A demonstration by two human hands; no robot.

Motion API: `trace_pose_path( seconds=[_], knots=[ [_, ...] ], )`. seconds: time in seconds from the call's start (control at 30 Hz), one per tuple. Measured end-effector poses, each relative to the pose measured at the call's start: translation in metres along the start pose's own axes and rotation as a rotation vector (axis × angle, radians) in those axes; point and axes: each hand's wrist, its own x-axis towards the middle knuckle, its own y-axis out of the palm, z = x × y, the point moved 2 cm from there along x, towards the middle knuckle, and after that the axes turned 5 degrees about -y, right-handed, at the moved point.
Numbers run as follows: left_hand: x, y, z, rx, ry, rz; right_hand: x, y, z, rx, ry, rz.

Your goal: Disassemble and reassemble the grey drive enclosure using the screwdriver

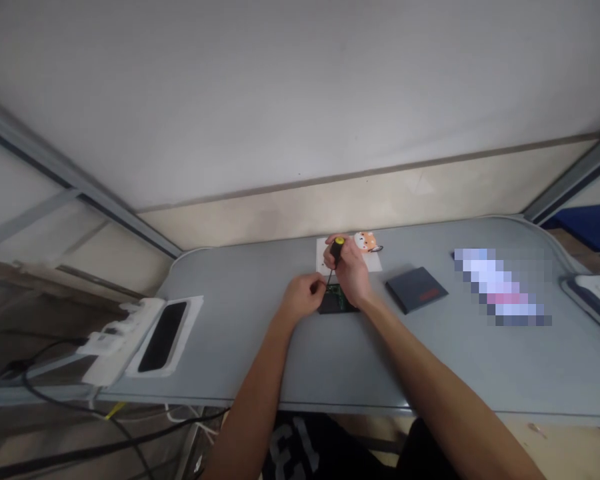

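Observation:
My right hand (353,270) is closed around the black handle of a screwdriver (337,252) with a yellow end cap. Its thin shaft points down at a green circuit board (336,293) set in a flat black case (330,307) on the desk. Fingers curled and pinched together, my left hand (306,294) rests at the case's left edge, close to the screwdriver's tip. What those fingers pinch, if anything, is too small to make out. Under and behind my right hand lies a white sheet (375,263) with an orange-and-white animal-face item (365,241) at its top.
A flat dark square piece (416,290) with red marking lies right of the case. Farther right is a pixelated item (500,287). On the left, a black phone (163,337) lies on a white sheet beside a white power strip (125,340). A wall borders the grey desk (230,360).

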Motion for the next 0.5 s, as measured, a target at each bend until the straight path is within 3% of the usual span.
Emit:
trace_pose_path(
  seconds=[0.5],
  knots=[
    [-0.0018,0.0004,-0.0020,0.005,0.001,-0.015,-0.0001,-0.0028,0.0006,-0.027,0.013,-0.033]
  ],
)
